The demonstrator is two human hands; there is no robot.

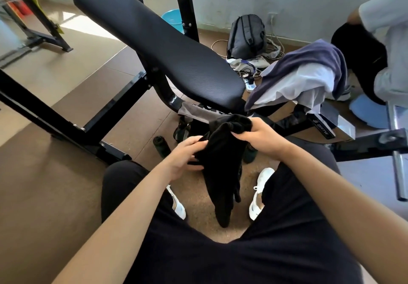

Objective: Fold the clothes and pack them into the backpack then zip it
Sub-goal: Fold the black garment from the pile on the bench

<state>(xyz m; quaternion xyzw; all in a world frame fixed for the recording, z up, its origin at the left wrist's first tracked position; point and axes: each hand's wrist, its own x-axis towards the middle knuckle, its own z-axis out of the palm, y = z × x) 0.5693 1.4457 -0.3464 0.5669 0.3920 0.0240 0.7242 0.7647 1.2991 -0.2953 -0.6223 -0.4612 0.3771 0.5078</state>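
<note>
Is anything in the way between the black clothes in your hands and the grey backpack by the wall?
Yes. The padded black bench stands between the black garment, held by the left hand and right hand, and the grey backpack. A white cloth lies on the floor before it.

The garment is plain black. The worktop is black with a fine ribbed pattern. The clothes draped on it are navy and white. The backpack by the wall is grey with black straps. The basin is bright blue, the shoes are white and the floor is brown.
</note>
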